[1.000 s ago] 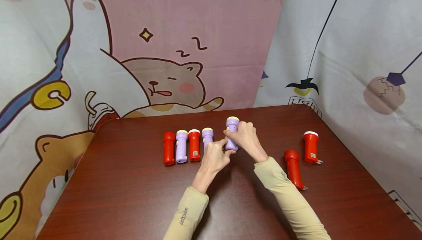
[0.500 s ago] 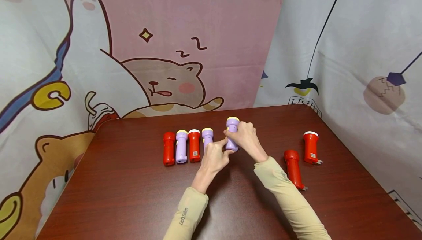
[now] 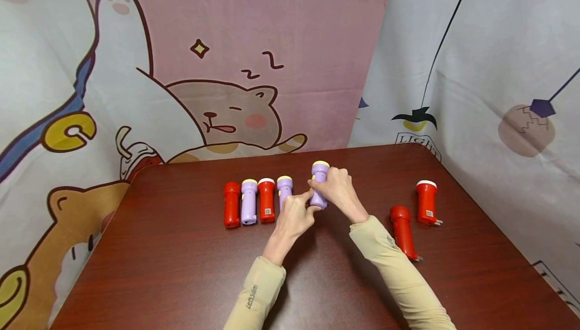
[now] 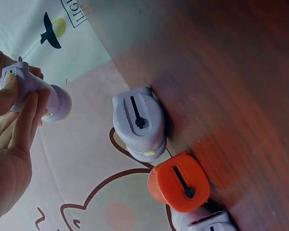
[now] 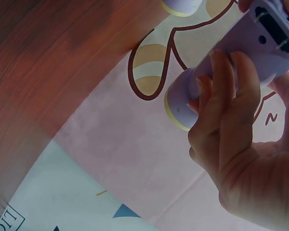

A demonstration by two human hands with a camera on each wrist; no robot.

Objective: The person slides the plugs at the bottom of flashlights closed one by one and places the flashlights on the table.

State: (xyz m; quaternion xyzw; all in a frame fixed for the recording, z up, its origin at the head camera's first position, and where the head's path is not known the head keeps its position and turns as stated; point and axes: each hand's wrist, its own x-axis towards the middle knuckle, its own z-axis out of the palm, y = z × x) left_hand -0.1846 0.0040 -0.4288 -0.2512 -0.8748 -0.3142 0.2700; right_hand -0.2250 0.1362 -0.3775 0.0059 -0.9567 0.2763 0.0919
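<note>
**Both hands on one purple torch, middle of the table**

So the right hand [image 3: 337,189] has its fingers wrapped around a purple torch [image 3: 319,184], just above the centre of the head view, yellow-rimmed lens end pointing away toward the backdrop. The right wrist view shows the fingers curled round the body, and the butt end has a slot with two little metal prongs. The left hand [image 3: 296,214] comes in from lower left and pinches the near end of that same torch with fingertips [image 4: 31,108] and thumb.

Left of centre there's a row of four torches [image 3: 257,200] lying side by side on the table [image 3: 181,269]: red, purple, red, purple. The last purple one sits right beside the left hand. Over on the right side, two red torches [image 3: 414,216] lie apart from the row, near the right sleeve. No containers in the shot, everything sits straight on the dark wood.
</note>
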